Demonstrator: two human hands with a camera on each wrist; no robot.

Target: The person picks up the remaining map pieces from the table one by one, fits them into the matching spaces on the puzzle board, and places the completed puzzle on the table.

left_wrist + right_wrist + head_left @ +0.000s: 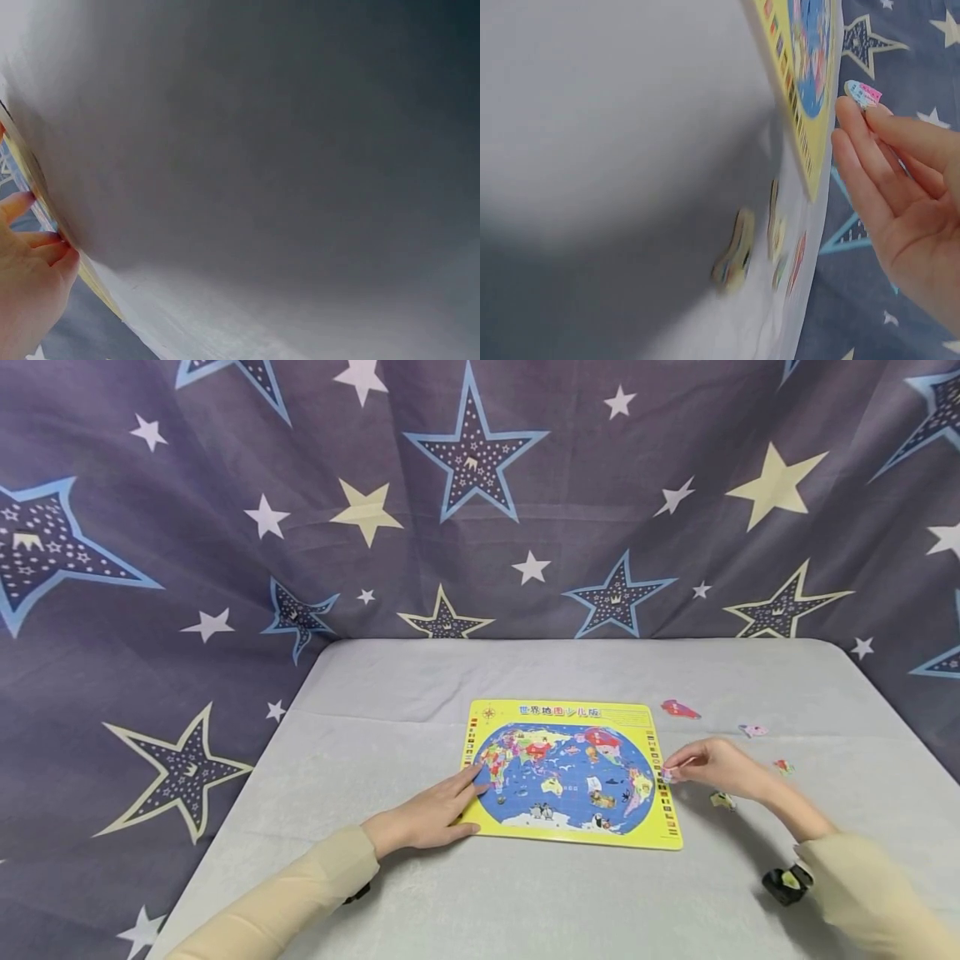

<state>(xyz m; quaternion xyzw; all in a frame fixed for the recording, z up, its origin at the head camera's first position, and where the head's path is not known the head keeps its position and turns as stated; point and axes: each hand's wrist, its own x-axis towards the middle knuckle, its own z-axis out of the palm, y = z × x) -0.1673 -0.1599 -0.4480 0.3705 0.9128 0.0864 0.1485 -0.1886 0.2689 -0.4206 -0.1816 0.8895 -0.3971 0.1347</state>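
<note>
From where I stand, the left hand [431, 814] rests, fingers outstretched, on the left side of the map board [656, 838] — mostly filled in, it seems — while the right hand [712, 764] pinches a small piece [667, 775] by its right edge, with four loose pieces [680, 709] beyond, apparently unplaced.

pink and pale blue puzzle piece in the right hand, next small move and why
Probably ease the piece leftward over the yellow rectangular map board: the right hand pinches it near the board's right edge, while the left hand rests on the opposite edge.
</note>
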